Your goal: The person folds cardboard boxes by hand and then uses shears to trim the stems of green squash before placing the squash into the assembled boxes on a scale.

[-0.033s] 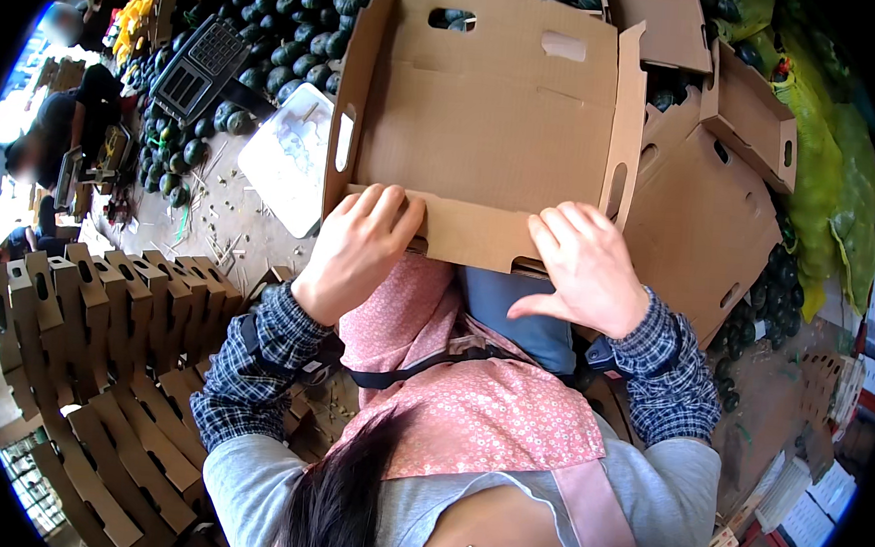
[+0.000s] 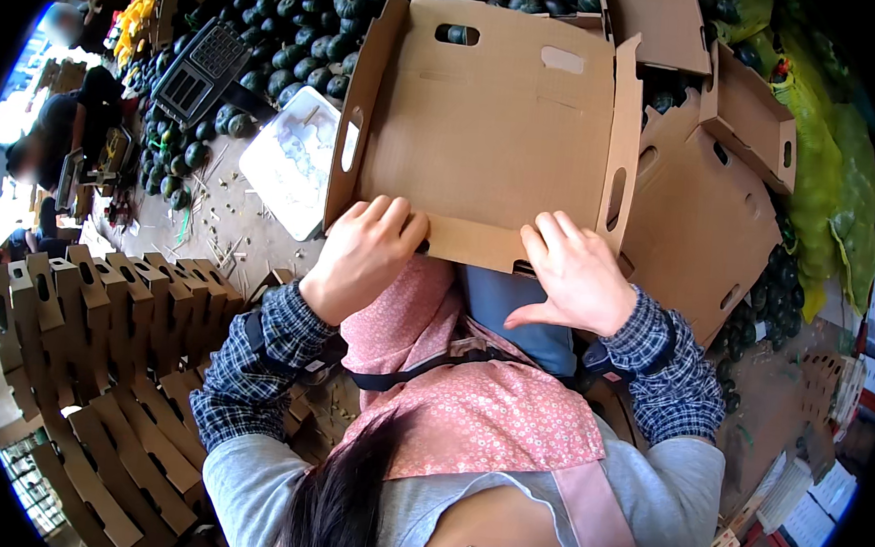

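My left hand [image 2: 362, 252] curls over the near wall of an open cardboard tray [image 2: 487, 126], its thumb hidden; my right hand [image 2: 584, 278] rests its fingers on that wall, thumb spread clear. I see the tray just beyond both hands, a white scale platform [image 2: 289, 164] beyond the left, flattened cardboard [image 2: 702, 214] beyond the right.

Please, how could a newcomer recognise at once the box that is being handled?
Below the heap of dark green squashes, find the open cardboard box in front of the pink apron. It alone has the left hand and the right hand on its near edge.
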The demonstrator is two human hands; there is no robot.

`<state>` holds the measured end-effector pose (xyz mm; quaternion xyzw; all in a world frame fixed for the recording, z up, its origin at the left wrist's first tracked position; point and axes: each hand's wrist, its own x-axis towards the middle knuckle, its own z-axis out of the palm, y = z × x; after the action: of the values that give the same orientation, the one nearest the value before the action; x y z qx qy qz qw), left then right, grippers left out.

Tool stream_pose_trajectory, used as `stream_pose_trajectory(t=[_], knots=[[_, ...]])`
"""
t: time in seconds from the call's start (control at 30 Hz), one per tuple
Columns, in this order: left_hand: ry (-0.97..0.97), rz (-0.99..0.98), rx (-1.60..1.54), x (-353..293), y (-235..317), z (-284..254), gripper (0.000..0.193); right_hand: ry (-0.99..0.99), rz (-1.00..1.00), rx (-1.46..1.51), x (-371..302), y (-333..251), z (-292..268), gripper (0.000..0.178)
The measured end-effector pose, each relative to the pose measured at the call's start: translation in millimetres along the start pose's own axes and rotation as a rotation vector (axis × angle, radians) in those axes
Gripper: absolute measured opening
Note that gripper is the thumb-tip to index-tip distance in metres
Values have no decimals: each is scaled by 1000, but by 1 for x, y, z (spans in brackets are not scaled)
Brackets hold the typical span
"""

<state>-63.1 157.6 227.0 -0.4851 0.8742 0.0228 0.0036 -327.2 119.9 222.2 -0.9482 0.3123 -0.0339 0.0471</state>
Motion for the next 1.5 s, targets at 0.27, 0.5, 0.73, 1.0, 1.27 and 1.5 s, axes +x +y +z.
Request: stream_pose_trajectory(t=[0.27,0.5,0.73,1.0,1.27,1.5], knots=[[-513,297,-473,-57,59,30,24,-243,-198,287,-76,-29,62,9],[-619,291,-981,-63,44,37,46,-389,-310,801,-62,-2,8,27],[563,-658,-1621,-35,-21,10,50,352,409,1462,-23,111,21,76],[325,-383,-1250,-53,-49,43,54,41,37,1576,3,115,76,61],[734,-604,-1457,-29,-34,38,26,598,17,1694,10,95,57,50],[1010,-583,-1404,-30,-26,47,50,514,-150,1881,9,94,58,53]])
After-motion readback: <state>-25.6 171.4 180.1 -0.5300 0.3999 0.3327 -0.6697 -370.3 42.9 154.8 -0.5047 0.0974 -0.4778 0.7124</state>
